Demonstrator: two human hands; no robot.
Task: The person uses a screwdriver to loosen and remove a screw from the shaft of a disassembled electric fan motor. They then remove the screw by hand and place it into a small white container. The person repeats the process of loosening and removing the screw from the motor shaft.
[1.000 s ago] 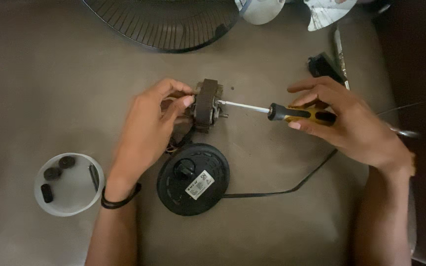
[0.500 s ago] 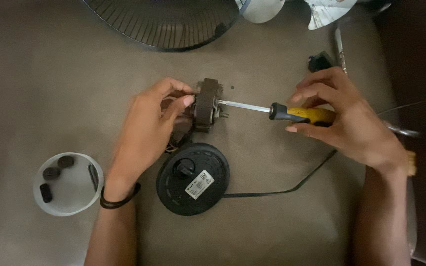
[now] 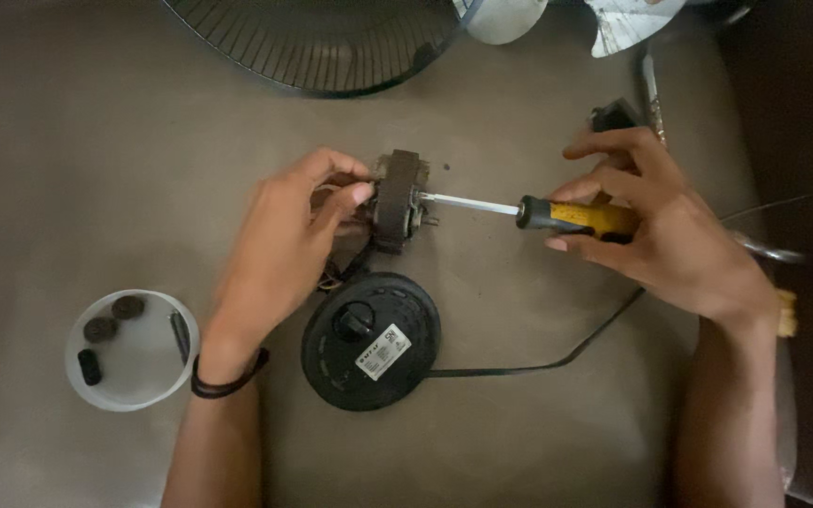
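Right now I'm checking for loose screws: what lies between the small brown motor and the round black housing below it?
In the head view, only thin wires from the small brown motor toward the round black housing; otherwise bare table.

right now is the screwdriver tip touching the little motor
Touching. In the head view the screwdriver in the right hand has its metal shaft running straight into the face of the motor, which the left hand grips, with no gap visible.

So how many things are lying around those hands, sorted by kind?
Fan motor, held by left hand: 1
Screwdriver, in right hand: 1
Round black housing with cord: 1
Wire fan guard: 1
Clear dish: 1
Small dark parts in dish: 4
Total: 9
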